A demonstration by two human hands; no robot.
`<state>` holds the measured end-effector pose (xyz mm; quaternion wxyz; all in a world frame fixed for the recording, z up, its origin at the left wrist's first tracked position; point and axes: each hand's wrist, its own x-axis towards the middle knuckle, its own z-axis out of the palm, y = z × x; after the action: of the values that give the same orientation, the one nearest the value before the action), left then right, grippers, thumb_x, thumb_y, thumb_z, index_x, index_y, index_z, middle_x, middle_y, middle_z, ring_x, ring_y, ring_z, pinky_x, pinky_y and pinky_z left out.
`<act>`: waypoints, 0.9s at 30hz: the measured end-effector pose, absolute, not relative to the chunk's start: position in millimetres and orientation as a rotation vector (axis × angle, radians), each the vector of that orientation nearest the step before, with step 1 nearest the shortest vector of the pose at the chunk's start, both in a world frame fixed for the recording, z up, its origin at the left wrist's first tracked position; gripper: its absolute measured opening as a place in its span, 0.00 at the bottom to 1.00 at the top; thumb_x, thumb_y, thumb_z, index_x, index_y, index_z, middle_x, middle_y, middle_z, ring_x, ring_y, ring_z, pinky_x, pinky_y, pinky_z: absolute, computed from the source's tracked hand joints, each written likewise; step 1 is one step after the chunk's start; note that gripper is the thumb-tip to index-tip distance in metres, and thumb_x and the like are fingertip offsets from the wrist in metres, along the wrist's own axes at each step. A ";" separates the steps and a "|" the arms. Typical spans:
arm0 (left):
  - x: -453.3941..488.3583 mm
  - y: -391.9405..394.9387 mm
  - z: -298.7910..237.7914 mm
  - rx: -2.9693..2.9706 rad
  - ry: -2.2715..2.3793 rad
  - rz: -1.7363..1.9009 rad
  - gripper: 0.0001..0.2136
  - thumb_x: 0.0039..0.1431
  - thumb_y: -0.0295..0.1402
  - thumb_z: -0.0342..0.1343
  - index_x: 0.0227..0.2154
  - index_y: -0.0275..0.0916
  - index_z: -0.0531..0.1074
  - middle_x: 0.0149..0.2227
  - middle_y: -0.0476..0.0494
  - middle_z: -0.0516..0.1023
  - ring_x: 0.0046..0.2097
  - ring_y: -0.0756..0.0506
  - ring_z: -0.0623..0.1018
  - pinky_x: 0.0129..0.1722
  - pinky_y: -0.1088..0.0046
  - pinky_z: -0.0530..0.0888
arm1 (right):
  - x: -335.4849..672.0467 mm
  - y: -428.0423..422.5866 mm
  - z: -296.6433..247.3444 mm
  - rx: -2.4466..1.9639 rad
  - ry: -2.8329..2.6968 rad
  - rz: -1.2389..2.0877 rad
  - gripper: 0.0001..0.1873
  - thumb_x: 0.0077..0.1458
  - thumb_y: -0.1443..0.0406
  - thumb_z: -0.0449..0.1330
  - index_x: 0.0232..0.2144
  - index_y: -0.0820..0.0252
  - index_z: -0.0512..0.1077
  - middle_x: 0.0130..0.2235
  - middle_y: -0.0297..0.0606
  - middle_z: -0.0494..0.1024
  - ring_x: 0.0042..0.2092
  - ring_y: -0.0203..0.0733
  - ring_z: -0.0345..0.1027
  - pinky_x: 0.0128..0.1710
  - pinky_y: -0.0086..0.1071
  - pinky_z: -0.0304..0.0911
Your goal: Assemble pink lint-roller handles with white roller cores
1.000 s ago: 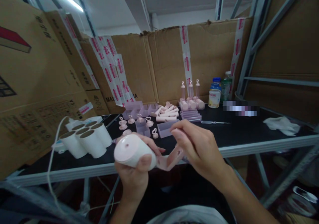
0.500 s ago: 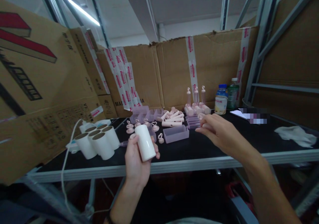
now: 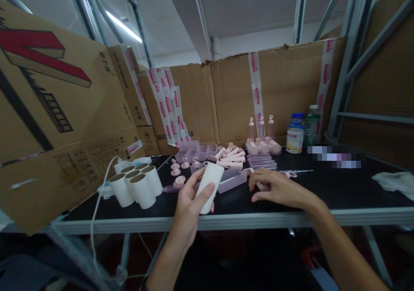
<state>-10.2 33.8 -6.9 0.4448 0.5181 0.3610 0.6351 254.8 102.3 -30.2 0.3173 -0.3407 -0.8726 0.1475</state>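
Observation:
My left hand point(image 3: 194, 198) is closed around a white paper roll point(image 3: 211, 186), its thumb across the front. The roll leans with its top to the right, just in front of a lilac plastic tray point(image 3: 237, 181). My right hand point(image 3: 274, 187) hovers low at the tray's right end, fingers bent and thumb apart. A pinkish piece shows partly under its palm; I see no grip on it. Just behind that hand lies a pink looped part point(image 3: 292, 174) with a thin metal rod. Pink handles point(image 3: 231, 155) are heaped behind the tray.
White rolls with brown cores point(image 3: 142, 192) stand at the left beside a white cable point(image 3: 97, 209). Pink looped caps point(image 3: 175, 170) lie nearby. Stacked lilac strips point(image 3: 261, 161), assembled pink pieces point(image 3: 263, 146) and two bottles point(image 3: 295, 135) stand at the back right. A white cloth point(image 3: 393, 185) lies far right.
My left hand has moved right, its thumb now across the tilted roll. My right hand has come down and nearer, away from the lilac strips. The view has shifted slightly.

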 end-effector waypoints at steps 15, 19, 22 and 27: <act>-34.2 35.7 2.4 2.066 1.164 1.622 0.17 0.51 0.39 0.73 0.42 0.42 0.79 0.42 0.45 0.79 0.44 0.42 0.78 0.44 0.70 0.75 | 204.3 50.6 -3.2 -0.503 -1.864 0.709 0.19 0.67 0.60 0.61 0.57 0.52 0.78 0.58 0.42 0.80 0.53 0.43 0.76 0.49 0.33 0.75; -30.7 34.4 2.8 1.953 1.143 1.752 0.24 0.47 0.37 0.75 0.46 0.42 0.74 0.41 0.48 0.77 0.42 0.45 0.77 0.41 0.73 0.75 | 200.6 52.5 -7.6 -0.505 -1.760 0.881 0.18 0.62 0.64 0.64 0.55 0.56 0.78 0.52 0.41 0.82 0.49 0.42 0.78 0.49 0.33 0.75; -28.5 33.1 2.2 1.923 1.133 1.788 0.24 0.45 0.36 0.76 0.44 0.42 0.73 0.41 0.49 0.76 0.42 0.46 0.77 0.41 0.74 0.75 | 196.0 55.2 -12.4 -0.512 -1.703 0.961 0.18 0.58 0.68 0.64 0.51 0.58 0.78 0.48 0.39 0.83 0.47 0.41 0.79 0.47 0.34 0.76; -23.8 34.7 -2.1 1.718 1.109 1.827 0.21 0.49 0.37 0.74 0.44 0.42 0.74 0.45 0.47 0.76 0.43 0.46 0.77 0.38 0.75 0.77 | 180.4 56.6 -15.3 -0.494 -1.581 1.033 0.17 0.55 0.67 0.64 0.48 0.57 0.80 0.50 0.40 0.84 0.50 0.45 0.79 0.48 0.36 0.76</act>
<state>-23.8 34.7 -2.1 0.1984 0.6140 0.3963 0.6532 180.4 56.6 -15.3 0.5602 -0.2097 -0.6708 0.4384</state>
